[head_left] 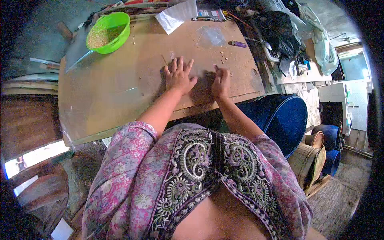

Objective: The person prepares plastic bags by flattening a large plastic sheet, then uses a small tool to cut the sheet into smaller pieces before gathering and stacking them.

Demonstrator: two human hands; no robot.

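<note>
My left hand [180, 78] lies flat on the brown table [116, 88], fingers spread. Just past its fingertips are a thin stick-like piece [164, 59] and a bit of clear plastic. To its right, my right hand [221, 84] is closed with the fingers curled, close to the tabletop. Something small and pinkish shows at its fingertips, too small to name. Several small pale kernels or nuts [223, 57] are scattered beyond the right hand. A clear plastic bag [214, 37] lies farther back, with a purple lighter-like object [237, 44] to its right.
A green plastic bowl [127, 34] of pale kernels or nuts stands at the back left. A white sheet or bag [176, 18] lies at the back. Dark plastic bags [276, 32] are heaped at the right. A blue barrel [286, 120] stands below the table's right edge.
</note>
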